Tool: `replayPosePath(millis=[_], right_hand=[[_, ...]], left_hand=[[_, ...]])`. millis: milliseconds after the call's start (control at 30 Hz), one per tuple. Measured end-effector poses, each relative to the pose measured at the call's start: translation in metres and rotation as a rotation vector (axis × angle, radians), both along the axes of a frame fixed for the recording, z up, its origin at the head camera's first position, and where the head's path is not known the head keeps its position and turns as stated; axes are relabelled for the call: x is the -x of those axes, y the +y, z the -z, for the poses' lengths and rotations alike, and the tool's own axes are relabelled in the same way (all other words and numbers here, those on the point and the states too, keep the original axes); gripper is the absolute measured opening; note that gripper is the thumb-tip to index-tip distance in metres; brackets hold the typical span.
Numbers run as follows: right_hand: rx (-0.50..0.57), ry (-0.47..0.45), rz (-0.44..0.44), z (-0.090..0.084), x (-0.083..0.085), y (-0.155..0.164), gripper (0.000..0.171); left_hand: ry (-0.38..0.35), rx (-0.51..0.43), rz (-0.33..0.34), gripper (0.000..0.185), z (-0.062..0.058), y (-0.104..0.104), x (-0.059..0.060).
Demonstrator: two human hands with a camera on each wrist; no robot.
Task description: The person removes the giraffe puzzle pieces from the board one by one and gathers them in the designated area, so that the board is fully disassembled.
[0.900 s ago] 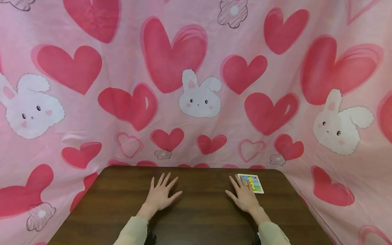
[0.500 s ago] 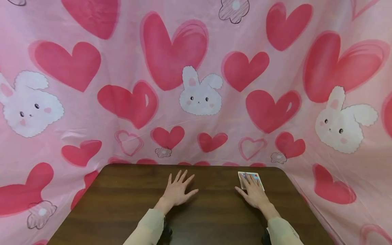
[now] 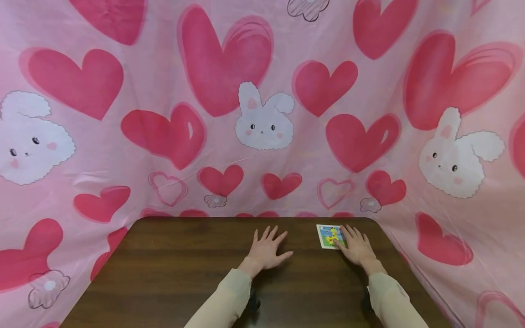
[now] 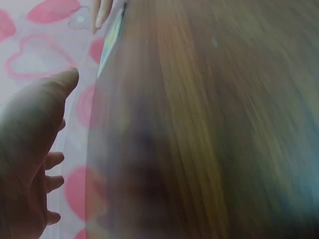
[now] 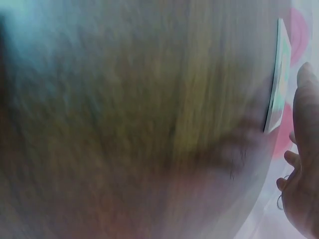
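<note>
A small white-edged picture puzzle card [image 3: 328,236] with a yellow giraffe-like animal on blue and green lies near the table's far right corner. My right hand [image 3: 357,248], fingers spread, is just right of it, and its thumb overlaps the card's lower right in the head view. The right wrist view shows the card [image 5: 280,79] edge-on beside the thumb [image 5: 306,99]. Left of the card, my left hand [image 3: 267,250] is over the table with fingers spread and nothing in it. In the left wrist view its thumb [image 4: 47,94] points toward the card [image 4: 110,42].
The dark brown wooden table [image 3: 176,264] has rounded far corners. A pink cloth [image 3: 279,155] with red hearts and white rabbits hangs behind it and along both sides.
Both hands have moved to the right, the left one farther. The right hand has passed over the card to its right side, uncovering the picture. The card stays in place.
</note>
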State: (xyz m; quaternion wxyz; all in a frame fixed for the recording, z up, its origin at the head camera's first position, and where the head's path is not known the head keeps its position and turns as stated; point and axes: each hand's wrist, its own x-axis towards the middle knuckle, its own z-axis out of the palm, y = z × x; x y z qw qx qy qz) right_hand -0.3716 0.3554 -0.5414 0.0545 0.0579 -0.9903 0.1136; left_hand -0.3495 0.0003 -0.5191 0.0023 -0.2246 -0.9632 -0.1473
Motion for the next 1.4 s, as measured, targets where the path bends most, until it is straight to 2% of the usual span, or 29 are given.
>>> replayPosePath(millis=[167,300,433,533,667,733,1067,1400], right_hand=[[-0.008,-0.029,0.002,0.001,0.001,0.01,0.083],[-0.011,-0.057,0.01,0.002,0.001,0.015,0.086],[-0.015,-0.066,0.013,0.003,0.002,0.018,0.085],[-0.02,-0.067,0.014,0.005,-0.001,0.02,0.082],[-0.016,-0.052,0.006,0.005,-0.005,0.016,0.078],[-0.006,-0.043,-0.003,0.004,-0.007,0.012,0.077],[-0.073,-0.018,-0.06,-0.002,-0.022,-0.017,0.072],[-0.22,0.029,-0.112,-0.006,-0.045,-0.046,0.072]], left_hand=[[-0.003,0.017,-0.009,0.078,-0.004,0.024,0.002],[-0.013,0.036,-0.017,0.077,-0.002,0.04,0.004],[-0.005,0.018,0.01,0.075,0.021,0.057,0.015],[-0.01,0.044,0.044,0.075,0.025,0.07,0.008],[-0.019,0.121,0.058,0.076,0.008,0.081,-0.012],[-0.015,0.142,0.061,0.076,0.009,0.084,-0.015],[-0.025,0.188,0.134,0.076,0.026,0.084,-0.023],[0.009,0.232,0.219,0.075,0.026,0.059,-0.042]])
